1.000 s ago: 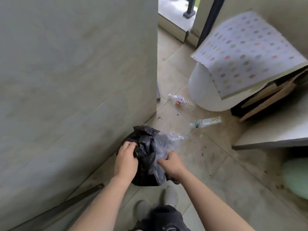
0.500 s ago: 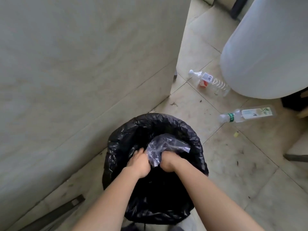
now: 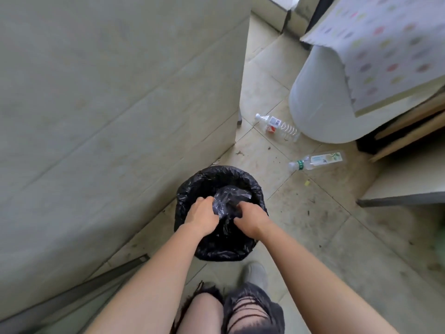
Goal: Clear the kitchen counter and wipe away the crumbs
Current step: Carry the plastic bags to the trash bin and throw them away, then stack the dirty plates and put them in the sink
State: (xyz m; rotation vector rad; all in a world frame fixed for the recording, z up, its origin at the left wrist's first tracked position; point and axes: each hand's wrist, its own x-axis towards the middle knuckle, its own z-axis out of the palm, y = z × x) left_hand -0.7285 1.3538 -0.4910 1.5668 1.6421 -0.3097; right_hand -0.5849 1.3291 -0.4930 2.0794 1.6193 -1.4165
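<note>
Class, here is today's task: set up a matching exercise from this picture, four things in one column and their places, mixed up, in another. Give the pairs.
Things
1. clear bag
2. red-label bottle
3. green-cap bottle
4. spotted cloth

Places
A. on the floor beside the white tub
B. above the white tub
C. in the black bin, gripped by left hand and right hand
D. on the floor right of the bin, apart from the tub

Pairs: 1-C, 2-A, 3-D, 4-B

Two hands (image 3: 201, 216) (image 3: 250, 221), one lined bin (image 3: 216, 172), one clear bag (image 3: 228, 196), two bottles (image 3: 277, 125) (image 3: 315, 160) (both lying flat), one white drum (image 3: 320, 104).
</note>
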